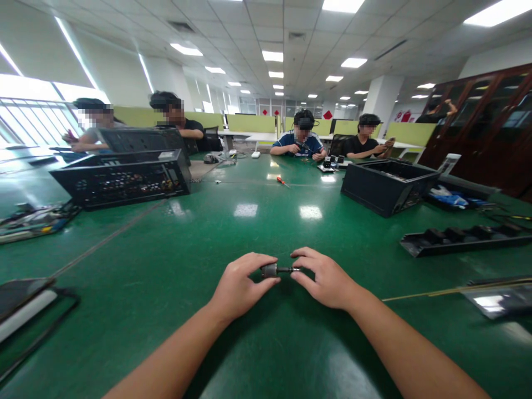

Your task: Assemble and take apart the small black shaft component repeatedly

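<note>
My left hand (241, 285) and my right hand (323, 277) meet over the green table (174, 260), close to its near edge. Between their fingertips they hold a small grey metal cylinder with a thin dark shaft (275, 270). The left fingers pinch the cylinder end and the right fingers pinch the shaft end. The part hovers just above the tabletop or rests lightly on it; I cannot tell which.
A black computer case (124, 177) lies at the left, another open black case (386, 185) at the right. A black panel strip (461, 239) and a metal plate (499, 299) lie on the right. A red-handled screwdriver (282, 181) sits mid-table. Several people sit at the far end.
</note>
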`<state>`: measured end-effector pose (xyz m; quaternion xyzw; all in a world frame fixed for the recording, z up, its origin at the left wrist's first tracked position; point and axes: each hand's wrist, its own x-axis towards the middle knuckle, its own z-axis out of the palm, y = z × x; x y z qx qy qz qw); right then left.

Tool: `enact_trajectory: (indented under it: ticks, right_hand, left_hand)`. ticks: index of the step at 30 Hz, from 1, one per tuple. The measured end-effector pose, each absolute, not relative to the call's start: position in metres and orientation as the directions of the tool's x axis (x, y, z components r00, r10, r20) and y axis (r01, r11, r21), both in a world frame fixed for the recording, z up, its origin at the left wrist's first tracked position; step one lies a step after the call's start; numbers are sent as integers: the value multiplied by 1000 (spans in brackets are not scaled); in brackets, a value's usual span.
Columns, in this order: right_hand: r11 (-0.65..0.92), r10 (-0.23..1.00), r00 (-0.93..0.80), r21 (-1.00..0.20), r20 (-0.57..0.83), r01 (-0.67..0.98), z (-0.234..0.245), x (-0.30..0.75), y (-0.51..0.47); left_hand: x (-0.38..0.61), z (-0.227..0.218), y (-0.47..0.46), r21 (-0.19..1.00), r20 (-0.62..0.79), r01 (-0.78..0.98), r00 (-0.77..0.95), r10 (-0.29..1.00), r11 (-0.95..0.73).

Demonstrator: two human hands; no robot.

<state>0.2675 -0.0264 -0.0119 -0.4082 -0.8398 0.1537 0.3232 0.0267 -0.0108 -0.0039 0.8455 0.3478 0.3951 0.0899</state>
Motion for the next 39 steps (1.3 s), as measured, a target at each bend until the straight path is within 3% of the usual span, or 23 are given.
enact_trajectory:
  ticks: [39]
  right_hand:
    - [618, 785, -444, -492, 433, 613, -12, 273, -24]
  left_hand:
    - [23, -1, -8, 423, 600, 540, 434, 672, -727]
